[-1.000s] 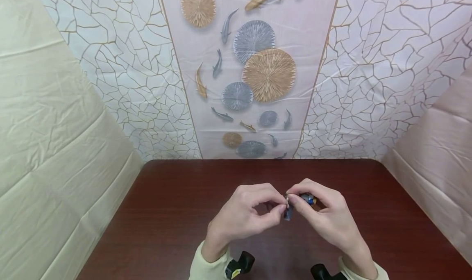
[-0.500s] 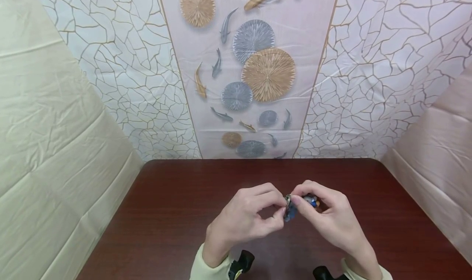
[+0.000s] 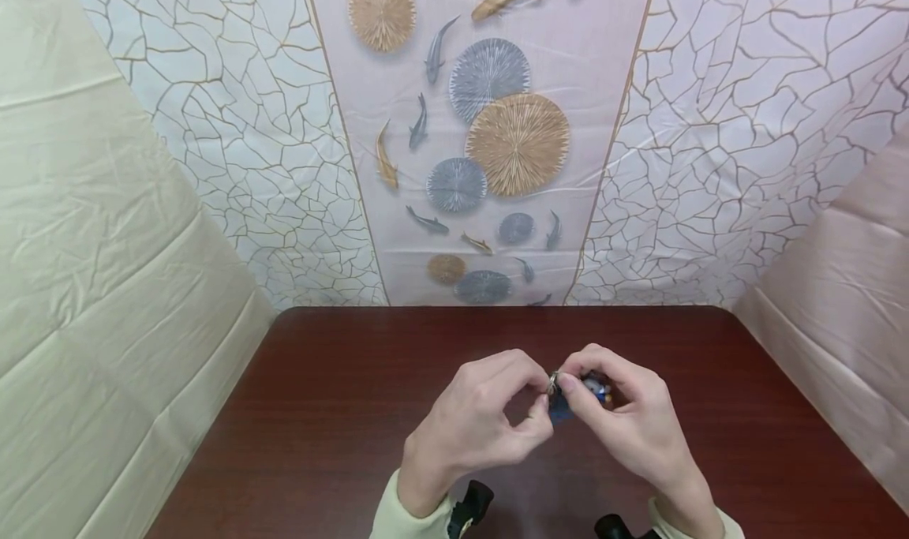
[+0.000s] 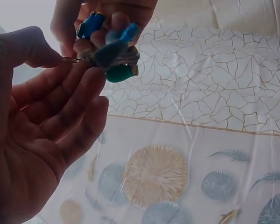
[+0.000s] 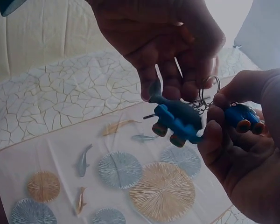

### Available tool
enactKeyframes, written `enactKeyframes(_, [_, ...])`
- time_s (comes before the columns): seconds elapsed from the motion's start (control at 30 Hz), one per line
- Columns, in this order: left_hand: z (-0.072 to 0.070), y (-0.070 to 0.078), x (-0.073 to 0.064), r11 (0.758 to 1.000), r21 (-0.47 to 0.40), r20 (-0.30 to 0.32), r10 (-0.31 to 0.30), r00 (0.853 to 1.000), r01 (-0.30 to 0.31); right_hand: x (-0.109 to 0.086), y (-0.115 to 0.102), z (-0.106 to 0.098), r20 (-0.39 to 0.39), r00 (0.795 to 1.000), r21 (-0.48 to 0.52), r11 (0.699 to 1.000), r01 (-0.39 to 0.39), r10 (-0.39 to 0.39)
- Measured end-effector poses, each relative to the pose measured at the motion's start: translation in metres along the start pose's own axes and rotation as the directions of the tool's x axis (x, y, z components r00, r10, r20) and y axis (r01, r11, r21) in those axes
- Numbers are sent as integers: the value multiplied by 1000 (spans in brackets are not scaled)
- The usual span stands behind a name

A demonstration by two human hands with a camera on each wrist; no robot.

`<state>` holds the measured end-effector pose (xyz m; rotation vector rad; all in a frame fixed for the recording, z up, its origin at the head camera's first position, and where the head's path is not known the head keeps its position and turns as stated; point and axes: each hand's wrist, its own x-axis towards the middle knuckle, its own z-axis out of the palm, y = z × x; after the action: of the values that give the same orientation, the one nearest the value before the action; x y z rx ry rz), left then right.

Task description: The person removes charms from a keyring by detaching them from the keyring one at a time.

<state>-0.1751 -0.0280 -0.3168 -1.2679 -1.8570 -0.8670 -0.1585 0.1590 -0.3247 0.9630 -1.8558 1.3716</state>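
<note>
My left hand [image 3: 483, 413] and right hand [image 3: 628, 417] meet over the table, fingertips almost together. Between them is a keychain with a silver split ring [image 5: 210, 87], a short chain [image 5: 204, 105] and small toy figures. In the left wrist view, the left thumb and index finger pinch the ring's edge [image 4: 71, 59]. The right thumb and index finger pinch the keychain beside the ring. A dark-bodied blue figure [image 5: 177, 121] hangs below the fingers in the right wrist view, while another blue figure [image 5: 245, 116] lies against the right hand, partly covered. A green part [image 4: 120, 73] shows in the left wrist view.
A dark reddish-brown table [image 3: 341, 413] lies beneath both hands. Behind it hangs a patterned cloth [image 3: 490, 231] with fish and round leaf shapes. Pale cloth panels [image 3: 128, 286] flank the sides. A black wrist camera mount [image 3: 471, 507] sits by the left sleeve.
The left hand has shifted slightly right, its thumb and index finger arching more. The figures have turned a little between the hands. Both hands keep hold of the keychain.
</note>
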Motion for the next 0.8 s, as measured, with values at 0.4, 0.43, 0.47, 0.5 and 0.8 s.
enactKeyframes(0.4, [10,2,3,985,-112,-51,-137,989,131,2,-1,1,-37,995,42,994,96,-95])
enactKeyframes(0.43, [11,1,3,980,-138,-51,-148,988,140,2,-2,1,-45,994,57,993,105,-103])
enactKeyframes(0.47, [12,1,3,976,-163,-50,-154,987,144,2,-2,0,-51,993,71,991,112,-109])
enactKeyframes(0.5, [12,1,3,972,-183,-51,-158,986,146,2,-2,0,-55,992,79,990,115,-111])
enactKeyframes(0.8, [12,1,3,963,-248,-51,-124,991,108,3,-4,-1,-64,991,146,981,127,-118])
